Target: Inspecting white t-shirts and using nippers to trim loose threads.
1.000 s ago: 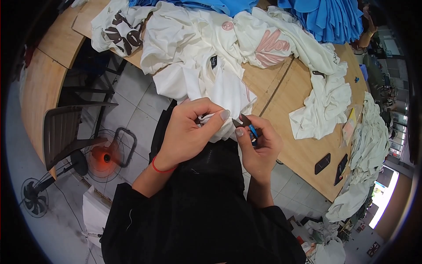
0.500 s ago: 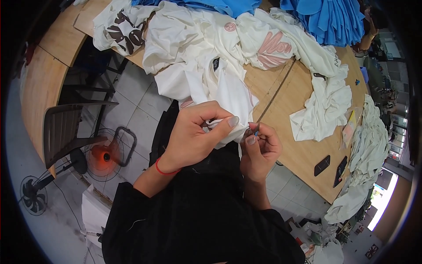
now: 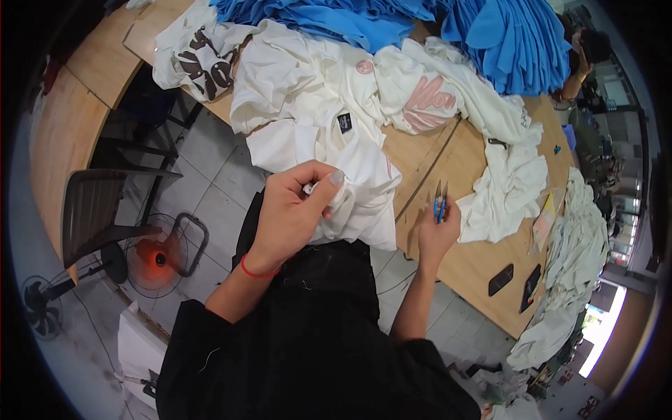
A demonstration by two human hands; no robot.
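My left hand (image 3: 290, 206), with a red band at its wrist, pinches the near part of a white shirt (image 3: 364, 210) between thumb and fingers. The shirt has a dark neck label and hangs over the table's near edge, its far part lying among other white garments. To the right, my right hand (image 3: 439, 227) is closed around small blue thread snips (image 3: 440, 204), whose pointed metal blades stick up, apart from the cloth. The grip of the snips is partly hidden by my fingers.
Wooden table (image 3: 465, 262) under the cloth; white printed garments (image 3: 294, 77) and blue cloth stacks (image 3: 518, 49) lie farther back. At right are two dark phone-like slabs (image 3: 501, 280) and a white garment heap (image 3: 577, 259). A chair (image 3: 94, 217) and orange fan (image 3: 157, 259) stand left.
My right hand has moved right, away from the shirt, with the snips now pointing up. My left hand, still pinching the cloth, has shifted slightly left.
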